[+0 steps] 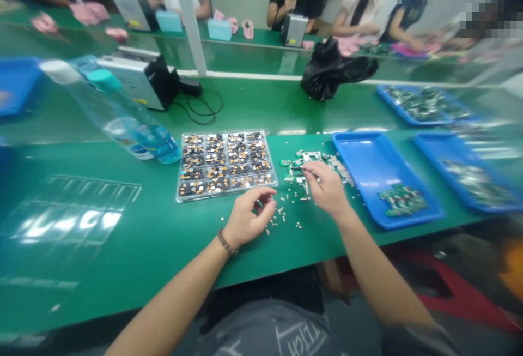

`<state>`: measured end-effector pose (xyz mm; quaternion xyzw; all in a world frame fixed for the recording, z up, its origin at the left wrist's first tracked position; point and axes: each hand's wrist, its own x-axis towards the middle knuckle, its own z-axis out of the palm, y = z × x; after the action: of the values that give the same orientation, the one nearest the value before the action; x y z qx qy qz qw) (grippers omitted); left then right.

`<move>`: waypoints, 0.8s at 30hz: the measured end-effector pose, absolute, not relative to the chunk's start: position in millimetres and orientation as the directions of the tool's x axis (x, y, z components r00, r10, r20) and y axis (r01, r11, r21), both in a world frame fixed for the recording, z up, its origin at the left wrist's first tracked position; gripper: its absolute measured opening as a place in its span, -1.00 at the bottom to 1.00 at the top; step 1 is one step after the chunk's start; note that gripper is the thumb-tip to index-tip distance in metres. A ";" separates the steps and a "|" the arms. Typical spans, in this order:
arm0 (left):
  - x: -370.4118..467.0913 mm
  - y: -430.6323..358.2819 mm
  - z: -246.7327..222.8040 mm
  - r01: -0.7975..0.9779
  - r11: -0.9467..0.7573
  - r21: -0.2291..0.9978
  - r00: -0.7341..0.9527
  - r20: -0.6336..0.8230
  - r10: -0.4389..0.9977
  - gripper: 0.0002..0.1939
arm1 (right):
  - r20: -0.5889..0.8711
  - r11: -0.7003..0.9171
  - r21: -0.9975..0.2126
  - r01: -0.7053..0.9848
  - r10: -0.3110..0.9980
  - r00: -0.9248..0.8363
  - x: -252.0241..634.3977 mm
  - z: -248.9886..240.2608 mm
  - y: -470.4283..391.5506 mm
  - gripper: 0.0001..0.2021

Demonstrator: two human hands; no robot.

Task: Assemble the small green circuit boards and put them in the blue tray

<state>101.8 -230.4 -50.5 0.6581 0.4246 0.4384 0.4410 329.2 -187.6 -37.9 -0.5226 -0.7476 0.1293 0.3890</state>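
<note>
A: Left hand?
B: Left hand: loosely curled, gap between thumb and fingers, set just beside the near right corner of the compartment tray. Whether it holds anything small, cannot tell.
A: Right hand?
B: Right hand: thumb and forefinger pinched on a slim dark item, type unclear, over the green-and-silver pieces.
A: Location of those pieces?
B: Loose on the green table, between the compartment tray and the nearer blue tray. Tiny pale bits scattered around, some between the hands.
A: Compartment tray, contents?
B: Clear, 4 columns, filled with small black, orange and silver parts.
A: Nearer blue tray?
B: Green boards heaped at its near end; 1 further blue tray to its right.
A: Remainder?
B: Bottles, 2, leaning in view beyond the compartment tray's left side; black plastic bag, 1, farther back.
</note>
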 end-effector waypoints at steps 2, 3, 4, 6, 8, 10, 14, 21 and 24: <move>101.2 -226.1 -51.1 0.031 -0.129 0.991 0.221 0.119 0.968 -0.62 | 0.361 0.311 -0.775 0.550 0.932 -0.018 310.7 -34.7 -200.6 -0.79; 100.7 -223.5 -51.4 -0.048 -0.062 0.997 0.228 0.072 0.971 -0.55 | 0.301 0.255 -0.838 0.482 0.953 0.019 299.9 -34.7 -207.4 -0.78; 100.0 -220.9 -51.7 -0.118 0.001 0.993 0.248 0.029 0.968 -0.50 | 0.248 0.212 -0.880 0.424 0.968 0.032 288.8 -35.5 -213.6 -0.77; 98.1 -216.2 -52.8 -0.209 0.103 0.973 0.292 -0.039 0.956 -0.47 | 0.191 0.173 -0.918 0.357 0.981 0.016 268.6 -38.9 -223.2 -0.79; 95.9 -212.7 -54.9 -0.232 0.170 0.958 0.298 -0.097 0.950 -0.48 | 0.170 0.166 -0.932 0.323 0.985 -0.016 254.5 -43.1 -228.0 -0.82; 94.2 -210.3 -57.3 -0.240 0.227 0.944 0.262 -0.162 0.951 -0.49 | 0.133 0.144 -0.950 0.276 0.989 -0.058 247.9 -46.4 -228.4 -0.83; 93.2 -207.4 -59.0 -0.295 0.291 0.910 0.221 -0.232 0.947 -0.47 | 0.032 0.041 -0.989 0.142 0.998 -0.062 248.7 -46.0 -221.3 -0.77; 91.4 -206.3 -55.4 -0.274 0.254 0.928 0.221 -0.196 0.955 -0.48 | -0.019 0.001 -0.990 0.144 0.990 -0.136 249.9 -39.1 -207.8 -0.76; 91.1 -207.2 -56.1 -0.288 0.269 0.919 0.183 -0.222 0.958 -0.52 | -0.001 0.018 -0.993 0.116 0.987 -0.163 249.6 -42.1 -213.7 -0.78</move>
<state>91.1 -207.2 -56.1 0.3841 0.4360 0.4671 0.6664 249.6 -213.7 -42.1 -0.4841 -0.5697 0.5067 0.4294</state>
